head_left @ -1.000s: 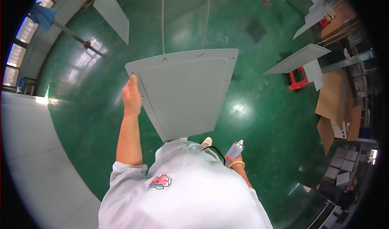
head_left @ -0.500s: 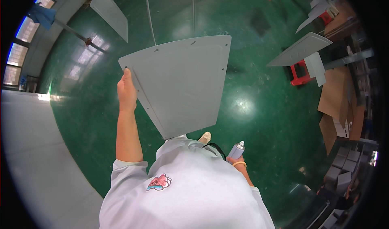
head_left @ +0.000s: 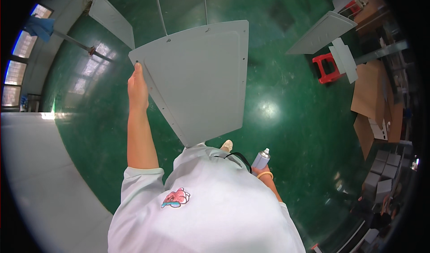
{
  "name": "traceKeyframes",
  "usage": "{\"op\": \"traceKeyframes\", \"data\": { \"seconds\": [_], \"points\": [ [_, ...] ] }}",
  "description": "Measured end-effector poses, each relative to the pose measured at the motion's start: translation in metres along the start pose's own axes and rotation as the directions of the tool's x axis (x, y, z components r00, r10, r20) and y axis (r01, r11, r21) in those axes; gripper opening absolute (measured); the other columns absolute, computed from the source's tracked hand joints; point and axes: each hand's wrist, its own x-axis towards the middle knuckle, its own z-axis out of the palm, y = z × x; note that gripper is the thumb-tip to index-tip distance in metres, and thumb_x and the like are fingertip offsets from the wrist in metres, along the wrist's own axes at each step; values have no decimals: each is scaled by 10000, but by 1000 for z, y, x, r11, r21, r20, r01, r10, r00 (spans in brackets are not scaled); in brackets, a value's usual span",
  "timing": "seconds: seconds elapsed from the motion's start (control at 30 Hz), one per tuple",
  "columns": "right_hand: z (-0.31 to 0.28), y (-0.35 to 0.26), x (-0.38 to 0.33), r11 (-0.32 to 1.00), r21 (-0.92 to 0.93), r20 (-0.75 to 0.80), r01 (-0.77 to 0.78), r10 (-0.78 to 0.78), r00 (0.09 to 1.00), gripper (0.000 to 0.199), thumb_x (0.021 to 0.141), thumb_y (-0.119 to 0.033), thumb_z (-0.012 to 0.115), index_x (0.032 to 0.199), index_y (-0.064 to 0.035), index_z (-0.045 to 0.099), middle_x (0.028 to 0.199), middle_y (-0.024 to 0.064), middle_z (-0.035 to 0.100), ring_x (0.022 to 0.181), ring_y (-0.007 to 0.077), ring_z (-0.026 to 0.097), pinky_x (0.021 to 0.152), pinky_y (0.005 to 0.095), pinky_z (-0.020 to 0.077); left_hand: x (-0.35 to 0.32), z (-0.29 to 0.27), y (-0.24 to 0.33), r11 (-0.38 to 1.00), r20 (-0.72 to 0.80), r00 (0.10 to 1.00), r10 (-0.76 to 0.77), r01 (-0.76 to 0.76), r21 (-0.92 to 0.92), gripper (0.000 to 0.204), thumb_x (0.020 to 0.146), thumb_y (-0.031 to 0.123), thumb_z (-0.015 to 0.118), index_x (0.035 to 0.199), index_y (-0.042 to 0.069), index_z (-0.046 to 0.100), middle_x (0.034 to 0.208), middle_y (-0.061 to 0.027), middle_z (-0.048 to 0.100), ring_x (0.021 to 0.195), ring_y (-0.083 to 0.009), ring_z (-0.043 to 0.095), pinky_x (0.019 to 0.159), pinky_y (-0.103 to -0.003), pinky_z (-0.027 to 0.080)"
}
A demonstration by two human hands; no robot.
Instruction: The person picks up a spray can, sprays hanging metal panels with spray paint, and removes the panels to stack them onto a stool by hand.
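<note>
A grey panel (head_left: 197, 82) with small holes along its edges hangs before me from two thin rods (head_left: 160, 11) hooked through its top edge. My left hand (head_left: 138, 88) grips the panel's left edge near the upper corner; the thumb lies on the front and the other fingers are hidden behind. Low on my right side, my right hand (head_left: 260, 169) is wrapped round a silver spray can (head_left: 262, 158) with a white nozzle, held tilted and apart from the panel.
Other grey panels hang at the far left (head_left: 112, 19) and right (head_left: 322, 33). Beyond on the right stand a red stool (head_left: 327, 68), brown cardboard (head_left: 369, 91) and grey boxes (head_left: 380, 174). A pale wall-like surface (head_left: 40, 163) borders the green floor on the left.
The hanging panels and the stool have shifted up or sideways in the picture as the view moved. Both hands keep their holds on the panel and the spray can.
</note>
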Motion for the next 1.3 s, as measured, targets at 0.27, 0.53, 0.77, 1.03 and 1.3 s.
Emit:
{"op": "traceKeyframes", "data": {
  "seconds": [0.27,0.53,0.77,1.03,1.3],
  "points": [
    [3,8,-3,998,-11,-47,-61,60,997,745,492,-163,831,1123,-28,458,1064,140,576,938,266,588,794,387,491,29,14,-13,996,20,996,-85,85,-16,679,887,510,416,1240,-70,431,958,-43,545,760,-85,423,720,-219,376],
    [12,21,6,998,-55,-107,-16,10,994,750,477,-191,826,1104,-5,459,1056,149,587,941,264,599,804,372,495,36,25,-19,998,65,998,21,-25,58,720,887,528,400,1246,-96,397,1249,-143,464,1148,-196,425,966,-314,314],
    [11,-7,8,980,174,-47,93,-86,995,685,506,-132,813,1102,-37,489,1024,111,604,916,238,599,803,364,484,21,38,-13,984,23,992,124,-126,127,596,892,523,404,1036,-33,565,687,52,407,651,-50,369,586,-209,354],
    [21,-21,14,978,171,-50,122,-115,992,708,503,-141,817,1112,-36,472,1016,115,594,907,238,595,794,363,485,28,44,-22,983,112,980,165,-173,59,520,902,510,395,849,22,567,650,71,368,608,-40,313,536,-198,284],
    [30,13,20,992,124,-54,24,-17,998,740,495,-158,838,1128,-37,474,1063,116,581,956,246,577,817,381,474,24,60,-9,988,151,979,136,-145,49,525,910,490,393,941,3,587,681,62,425,632,-38,354,562,-191,318]
  ]
}}
